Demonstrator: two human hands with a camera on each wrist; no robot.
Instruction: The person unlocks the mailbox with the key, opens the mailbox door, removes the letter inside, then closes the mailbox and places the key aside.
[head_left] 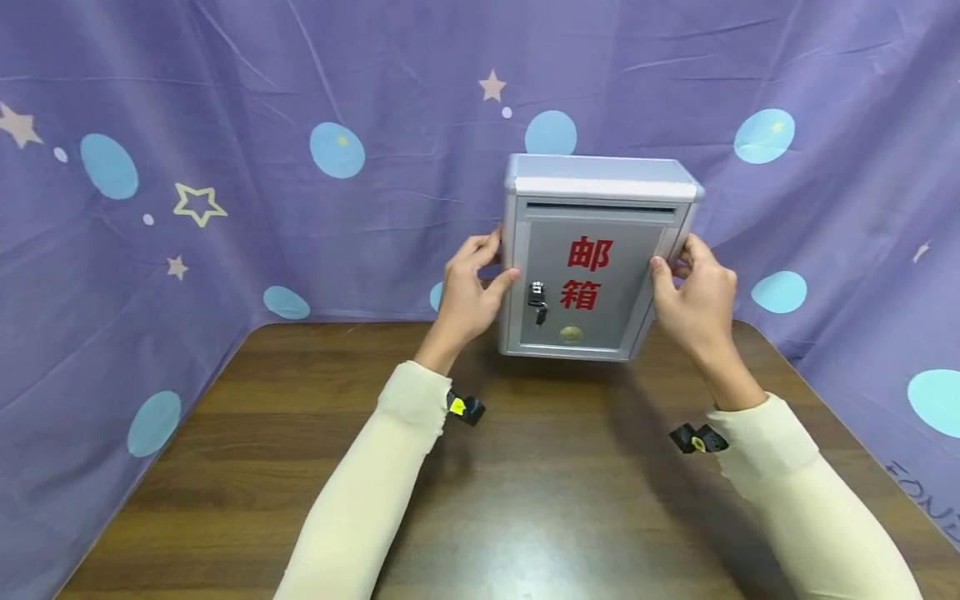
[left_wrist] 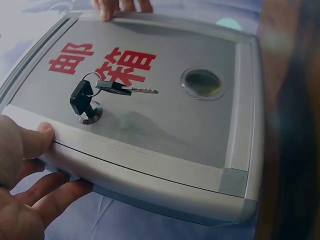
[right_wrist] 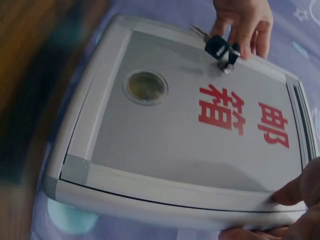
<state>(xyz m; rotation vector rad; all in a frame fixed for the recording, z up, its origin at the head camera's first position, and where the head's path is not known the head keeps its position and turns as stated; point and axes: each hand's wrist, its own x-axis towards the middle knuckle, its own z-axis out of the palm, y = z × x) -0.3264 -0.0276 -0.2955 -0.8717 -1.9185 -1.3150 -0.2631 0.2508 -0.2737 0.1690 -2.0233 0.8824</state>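
Observation:
A silver metal mailbox point(head_left: 628, 308) with red characters and a slot near its top is held between two hands, tilted slightly; it seems raised a little off the table. My left hand point(head_left: 468, 287) grips its left side, thumb on the front edge and fingers round behind. On the right side, my right hand point(head_left: 697, 300) holds the box the same way. Keys point(left_wrist: 115, 88) hang on a ring from the front lock point(left_wrist: 90, 114), one of them inserted. Low on the door is a small round window point(right_wrist: 145, 87). The back of the mailbox is hidden.
A brown wood-grain table point(head_left: 300, 433) lies under the arms. Behind and beside it hangs a purple curtain point(head_left: 405, 83) with stars and blue dots. Small black devices with yellow marks, such as the left one point(head_left: 467, 408), sit at both wrists.

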